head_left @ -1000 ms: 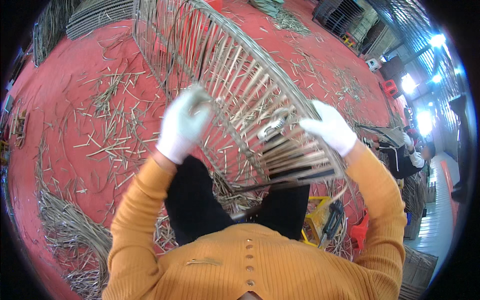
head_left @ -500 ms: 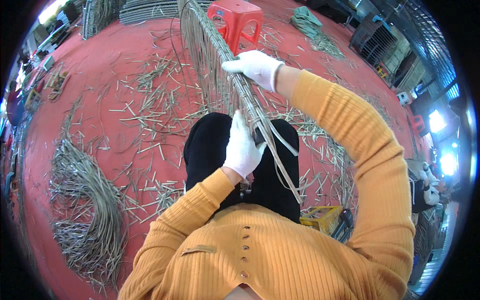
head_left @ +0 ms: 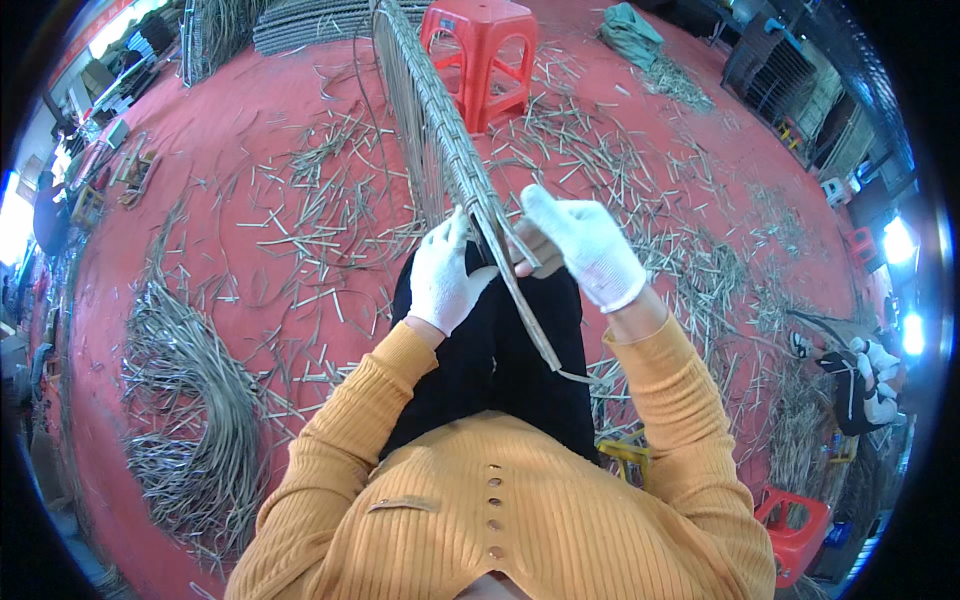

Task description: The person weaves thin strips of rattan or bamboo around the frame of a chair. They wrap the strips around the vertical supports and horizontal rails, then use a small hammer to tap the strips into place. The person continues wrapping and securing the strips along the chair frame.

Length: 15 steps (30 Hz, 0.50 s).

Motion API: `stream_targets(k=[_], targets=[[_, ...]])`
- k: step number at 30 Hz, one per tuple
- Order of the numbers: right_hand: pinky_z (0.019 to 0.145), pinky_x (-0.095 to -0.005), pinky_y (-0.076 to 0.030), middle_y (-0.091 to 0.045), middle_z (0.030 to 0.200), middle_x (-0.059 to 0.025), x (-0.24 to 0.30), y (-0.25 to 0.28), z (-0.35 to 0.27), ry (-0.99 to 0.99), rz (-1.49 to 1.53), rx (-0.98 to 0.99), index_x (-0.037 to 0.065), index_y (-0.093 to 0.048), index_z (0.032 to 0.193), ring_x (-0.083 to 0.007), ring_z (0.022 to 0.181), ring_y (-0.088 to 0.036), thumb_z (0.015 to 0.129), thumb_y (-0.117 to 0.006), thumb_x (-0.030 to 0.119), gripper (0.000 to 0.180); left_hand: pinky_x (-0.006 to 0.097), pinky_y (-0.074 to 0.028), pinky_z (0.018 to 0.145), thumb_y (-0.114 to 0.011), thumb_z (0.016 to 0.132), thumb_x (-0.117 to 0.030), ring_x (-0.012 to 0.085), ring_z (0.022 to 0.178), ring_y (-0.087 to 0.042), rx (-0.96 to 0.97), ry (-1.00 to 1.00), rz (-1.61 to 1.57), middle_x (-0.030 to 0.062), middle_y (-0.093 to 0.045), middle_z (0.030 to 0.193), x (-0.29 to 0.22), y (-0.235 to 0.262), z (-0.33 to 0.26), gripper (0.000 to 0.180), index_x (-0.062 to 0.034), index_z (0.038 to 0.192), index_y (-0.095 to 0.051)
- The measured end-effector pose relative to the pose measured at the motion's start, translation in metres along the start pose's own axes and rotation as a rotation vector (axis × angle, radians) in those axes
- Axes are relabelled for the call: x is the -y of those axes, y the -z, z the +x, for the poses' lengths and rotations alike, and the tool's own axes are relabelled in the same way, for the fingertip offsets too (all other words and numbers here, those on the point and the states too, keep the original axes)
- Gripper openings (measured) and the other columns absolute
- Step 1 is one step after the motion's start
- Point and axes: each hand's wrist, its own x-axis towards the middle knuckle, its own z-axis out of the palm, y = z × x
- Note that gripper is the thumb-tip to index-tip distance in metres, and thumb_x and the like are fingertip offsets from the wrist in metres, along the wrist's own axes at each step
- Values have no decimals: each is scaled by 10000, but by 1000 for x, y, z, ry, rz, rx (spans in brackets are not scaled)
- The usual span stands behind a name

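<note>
A woven wicker panel [head_left: 440,115], seen almost edge-on, runs from the top of the view down to my knees. My gloved left hand [head_left: 445,275] grips the left side of its near end, thumb and fingers around the edge. My gloved right hand [head_left: 590,245] is at the right side of that end, its fingers closed on a short flat strip [head_left: 523,250] that comes off the weave. Another long strip [head_left: 533,325] hangs from the panel's end over my lap, its tip bent to the right. The fingertips of my right hand are partly hidden behind the strips.
A red plastic stool [head_left: 482,55] stands just beyond the panel. A large bundle of strips [head_left: 195,410] lies on the red floor [head_left: 230,160] at the left, with cut scraps scattered around. A second red stool [head_left: 795,535] and a yellow frame [head_left: 625,455] are at the lower right.
My right hand has left the panel's upper edge and come down to the strips at its near end. My left hand has shifted slightly left.
</note>
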Motion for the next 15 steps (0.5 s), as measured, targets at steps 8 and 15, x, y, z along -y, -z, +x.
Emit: stream_targets(k=[8,15], targets=[[564,-262,-541,-726,757,-90,-15,-14,-4,-5,460,242,-16,-720,977,-172,614,-711,1071,-618,238,290,254,-503,800,-475,1142,-244,113,847,-642,136,446,-1268,51,-692,933,-51,35,-10,354,45,1167,-678],[527,-261,-512,-680,694,-51,-41,-31,-14,230,335,8,-6,-685,953,-139,567,-660,1095,-568,201,277,284,-451,506,-447,1133,-478,165,529,-572,270,719,-1415,59,-607,711,-86,59,23,542,-32,862,-595]])
